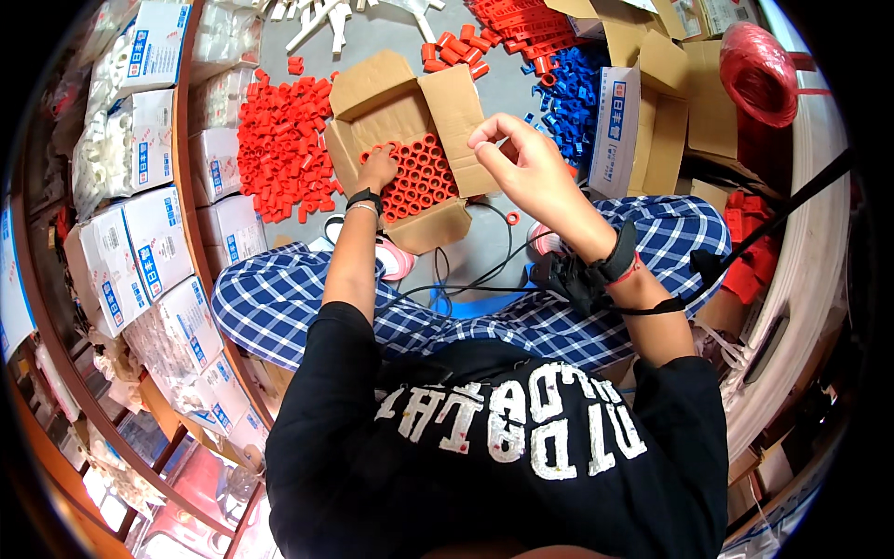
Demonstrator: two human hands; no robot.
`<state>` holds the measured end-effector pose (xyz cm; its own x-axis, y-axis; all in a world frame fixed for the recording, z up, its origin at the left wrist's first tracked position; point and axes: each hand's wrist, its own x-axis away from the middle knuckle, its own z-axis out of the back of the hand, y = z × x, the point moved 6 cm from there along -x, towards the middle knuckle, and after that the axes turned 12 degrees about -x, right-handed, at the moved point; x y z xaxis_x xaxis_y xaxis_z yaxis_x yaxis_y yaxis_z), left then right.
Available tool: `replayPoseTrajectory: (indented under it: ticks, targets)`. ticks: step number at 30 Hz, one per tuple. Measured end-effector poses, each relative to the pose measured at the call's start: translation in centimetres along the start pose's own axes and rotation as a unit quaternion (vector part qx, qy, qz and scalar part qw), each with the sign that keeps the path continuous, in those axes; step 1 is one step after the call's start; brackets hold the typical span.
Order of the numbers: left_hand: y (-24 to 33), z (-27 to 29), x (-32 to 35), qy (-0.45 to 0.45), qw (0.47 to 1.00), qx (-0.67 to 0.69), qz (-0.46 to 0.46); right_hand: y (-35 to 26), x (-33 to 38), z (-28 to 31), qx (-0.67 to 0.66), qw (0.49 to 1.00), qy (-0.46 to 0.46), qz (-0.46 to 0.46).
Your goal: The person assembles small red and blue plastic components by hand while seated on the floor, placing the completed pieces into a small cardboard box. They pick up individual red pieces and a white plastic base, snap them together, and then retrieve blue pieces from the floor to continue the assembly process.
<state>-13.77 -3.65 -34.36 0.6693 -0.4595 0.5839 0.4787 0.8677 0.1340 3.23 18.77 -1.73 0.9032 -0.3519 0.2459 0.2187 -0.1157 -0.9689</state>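
Note:
An open cardboard box (445, 102) lies on the floor in front of me, packed with rows of upright red plastic tubes (419, 177). My left hand (377, 169) rests on the tubes at the box's left side, fingers down among them. My right hand (514, 154) hovers above the box's right flap, fingers pinched together; whether anything small is in them I cannot tell. A single red ring (511, 218) lies on the floor under that hand.
A heap of loose red tubes (284, 149) lies left of the box. Blue fittings (568, 88) and more red parts (521, 33) sit behind. Shelves with white boxed goods (154, 242) line the left. Cardboard boxes (666, 112) and a red twine spool (759, 70) stand at right.

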Motion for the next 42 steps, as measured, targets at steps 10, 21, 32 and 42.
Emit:
replayPoseTrajectory:
  ticks: [10, 21, 32, 42]
  targets:
    - [0.3, 0.0, -0.4, -0.018, 1.0, -0.021, 0.002, 1.3, -0.5, -0.3, 0.03, 1.0, 0.002, 0.001]
    - [-4.2, -0.9, -2.9, -0.027, 0.978, 0.203, -0.028, 1.0, -0.7, -0.3, 0.061, 0.998, 0.005, 0.016]
    - [-0.8, 5.3, -0.6, 0.222, 0.972, 0.065, -0.028, 1.0, -0.1, 0.6, 0.059, 0.998, 0.018, 0.018]
    - [0.4, 1.3, -3.0, 0.04, 0.998, 0.028, -0.036, 3.4, -1.7, 1.7, 0.077, 0.996, 0.033, -0.004]
